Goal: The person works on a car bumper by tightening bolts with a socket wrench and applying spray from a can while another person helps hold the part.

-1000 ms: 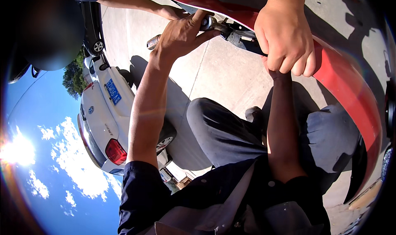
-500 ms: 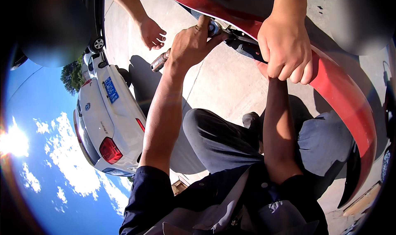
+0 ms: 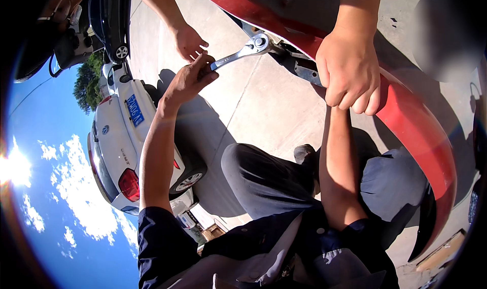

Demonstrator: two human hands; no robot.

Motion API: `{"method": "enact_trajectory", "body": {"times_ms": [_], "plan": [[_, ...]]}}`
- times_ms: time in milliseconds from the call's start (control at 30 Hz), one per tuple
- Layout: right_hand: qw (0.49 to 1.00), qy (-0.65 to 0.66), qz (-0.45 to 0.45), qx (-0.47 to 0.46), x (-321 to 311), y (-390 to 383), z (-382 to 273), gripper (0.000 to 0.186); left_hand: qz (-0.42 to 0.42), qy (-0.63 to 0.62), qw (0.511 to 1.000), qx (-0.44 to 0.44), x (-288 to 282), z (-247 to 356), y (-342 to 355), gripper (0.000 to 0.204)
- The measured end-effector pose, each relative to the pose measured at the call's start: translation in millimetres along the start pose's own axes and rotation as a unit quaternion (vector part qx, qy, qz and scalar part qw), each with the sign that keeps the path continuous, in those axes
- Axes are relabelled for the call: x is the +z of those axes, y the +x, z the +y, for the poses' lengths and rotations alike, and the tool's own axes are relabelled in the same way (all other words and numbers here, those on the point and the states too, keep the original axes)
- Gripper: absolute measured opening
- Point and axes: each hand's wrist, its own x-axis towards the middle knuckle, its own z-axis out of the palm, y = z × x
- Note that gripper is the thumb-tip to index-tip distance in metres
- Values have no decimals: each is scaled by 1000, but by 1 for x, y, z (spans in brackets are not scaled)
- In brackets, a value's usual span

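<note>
My left hand [image 3: 190, 81] is closed round the end of the handle of a chrome ratchet wrench [image 3: 241, 52]. The ratchet's round head sits at a dark metal bracket [image 3: 299, 68], beside the edge of a red curved car body panel [image 3: 413, 111]. What lies under the head is hidden. My right forearm [image 3: 339, 157] reaches up to the panel, but my right hand is covered by a co-worker's fist [image 3: 350, 71], so its fingers do not show. The co-worker's fist rests over the panel's edge. Their other hand [image 3: 190, 43] hangs half-open just beyond my left hand.
A white car [image 3: 127, 142] stands to the left, with a dark car [image 3: 109, 23] farther off. My bent knee [image 3: 264, 172] and shoe [image 3: 303, 153] are below the panel on concrete paving [image 3: 274, 116]. A flat brown piece [image 3: 441, 251] lies at the lower right.
My left hand has drawn back from the ratchet's head to its handle, uncovering the head. The handle has swung slightly upward. My right arm and the co-worker's fist have barely shifted.
</note>
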Motion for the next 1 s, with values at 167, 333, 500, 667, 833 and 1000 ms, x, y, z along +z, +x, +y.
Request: {"method": "enact_trajectory", "body": {"times_ms": [167,333,500,667,833,1000], "plan": [[999,6,12,37,-6,-6,20,27,29,70,997,-17,5,13,-11,25],[998,13,9,65,-9,-10,13,29,47,94,994,17,5,14,-2,24],[995,14,2,103,-15,0,11,30,89,84,992,-19,18,9,-12,30],[989,33,15,140,-24,9,16,32,154,150,972,-93,37,11,-12,54],[982,72,23,175,-22,4,19,34,146,156,968,-131,38,15,-10,47],[971,119,27,204,-12,7,27,36,168,117,961,-185,47,28,-28,50]]}}
